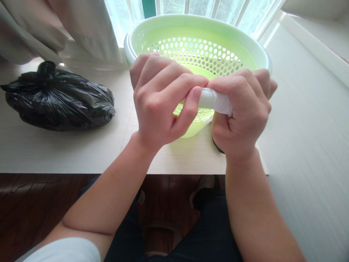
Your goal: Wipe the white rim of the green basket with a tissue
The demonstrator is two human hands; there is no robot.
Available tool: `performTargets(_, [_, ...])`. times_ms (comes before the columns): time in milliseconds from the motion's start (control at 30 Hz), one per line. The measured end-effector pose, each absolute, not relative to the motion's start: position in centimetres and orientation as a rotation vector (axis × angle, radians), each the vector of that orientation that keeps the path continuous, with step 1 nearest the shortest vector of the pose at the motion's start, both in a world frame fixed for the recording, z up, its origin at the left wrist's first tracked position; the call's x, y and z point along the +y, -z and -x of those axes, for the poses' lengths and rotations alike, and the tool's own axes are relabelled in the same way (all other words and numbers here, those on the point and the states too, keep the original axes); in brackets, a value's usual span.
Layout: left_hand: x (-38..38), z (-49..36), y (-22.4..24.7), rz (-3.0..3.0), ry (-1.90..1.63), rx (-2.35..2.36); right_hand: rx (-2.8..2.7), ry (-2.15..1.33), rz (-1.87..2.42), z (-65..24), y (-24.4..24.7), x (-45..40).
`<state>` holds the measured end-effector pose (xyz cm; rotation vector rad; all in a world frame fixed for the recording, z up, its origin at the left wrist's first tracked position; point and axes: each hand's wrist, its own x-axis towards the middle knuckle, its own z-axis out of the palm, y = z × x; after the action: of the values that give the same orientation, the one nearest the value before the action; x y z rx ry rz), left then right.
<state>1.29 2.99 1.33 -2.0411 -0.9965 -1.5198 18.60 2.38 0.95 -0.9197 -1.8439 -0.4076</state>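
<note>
A light green plastic basket with a perforated wall stands on the pale surface by the window. My left hand is closed at its near side, thumb and forefinger pinching a pale, rounded piece that looks like the front rim. A thin white tissue-like sheet wraps this piece just to the right. My right hand is closed round the sheet, its thumb hidden beneath. The two forefingers nearly touch. Under my right hand shows the dark edge of an object, mostly hidden.
A knotted black plastic bag lies on the pale ledge to the left. Behind it hangs a curtain. A barred window is at the back. A grey-white surface extends on the right. Dark wooden floor shows below.
</note>
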Motion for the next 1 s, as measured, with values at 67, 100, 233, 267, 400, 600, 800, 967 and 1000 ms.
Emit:
performTargets(67, [3.03,-1.22,-1.28,2.055,1.468,-1.032,-1.838,0.390,0.914,-18.62,-0.91,2.50])
performTargets(100, [3.04,-1.19,-1.28,2.058,1.438,-1.056,-1.835,0.387,0.910,-18.63,-0.90,2.56])
performTargets(233, [2.97,-1.19,-1.41,2.082,1.353,-1.140,-1.814,0.434,0.915,-18.65,-0.96,2.71])
performTargets(267, [2.95,-1.20,-1.46,2.090,1.356,-1.136,-1.811,0.441,0.919,-18.66,-0.97,2.73])
performTargets(400, [2.86,-1.26,-1.60,2.106,1.385,-1.100,-1.813,0.411,0.942,-18.68,-1.02,2.77])
performTargets(600, [2.68,-1.24,-1.74,2.112,1.445,-1.053,-1.795,0.475,0.955,-18.74,-0.99,2.91])
performTargets(800, [2.59,-1.23,-1.79,2.125,1.413,-1.093,-1.804,0.413,0.922,-19.04,-0.83,3.08])
performTargets(967, [2.59,-1.16,-1.68,2.168,1.375,-1.150,-1.812,0.442,0.922,-19.33,-0.81,3.21])
performTargets(1000, [2.62,-1.14,-1.62,2.180,1.393,-1.141,-1.808,0.449,0.927,-19.38,-0.83,3.25])
